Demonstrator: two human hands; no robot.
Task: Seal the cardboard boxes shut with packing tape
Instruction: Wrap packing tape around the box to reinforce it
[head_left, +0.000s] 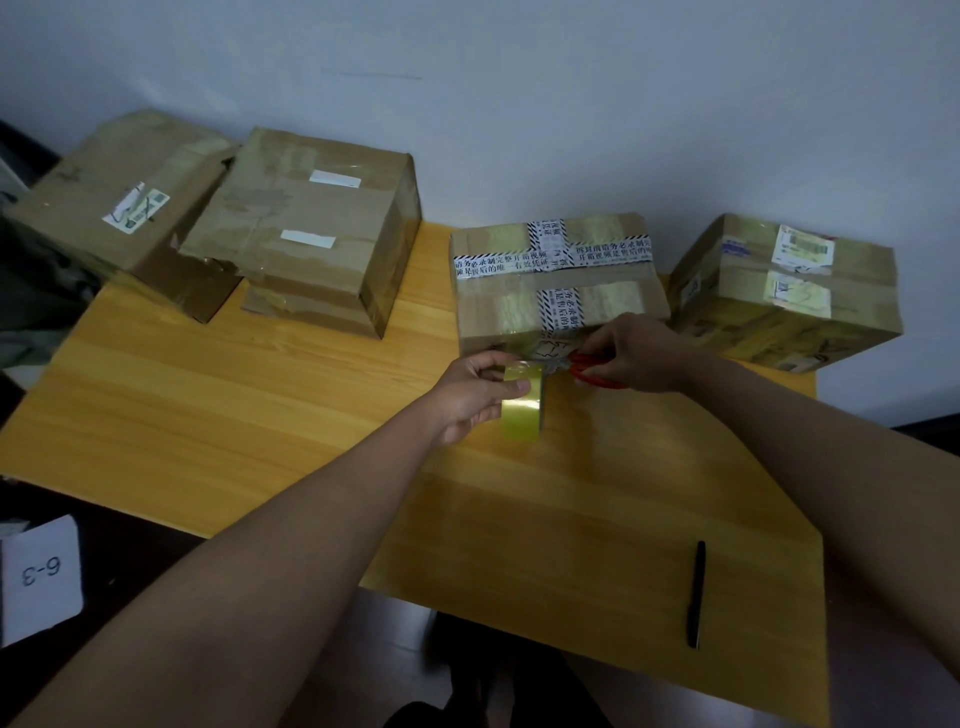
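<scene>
Where a pale grey-white wall meets its far edge, a yellow wood-grain table carries four cardboard boxes, a black pen lying near the front right edge, and, off the table at lower left, a white card marked "6-3" against a dark floor. Just in front of the box with printed tape, the person's left hand grips a roll of clear yellowish packing tape, thumb curled over its outer face and fingers wrapped behind it, holding the roll on edge above the tabletop. Beside it, the right hand is closed round the red handles of a pair of scissors, whose blades point left toward the roll at the box's near bottom edge; whether they touch the tape strand cannot be told. That box is brown, crossed by bands of white tape with black Chinese lettering and hazard striping, with glossy clear tape laid over its top and front. To its right sits a labelled box wrapped in shiny tape with white shipping labels on top. At the far left, a large taped box bearing two white strips rests on something flat, touching a battered box with a torn label.
</scene>
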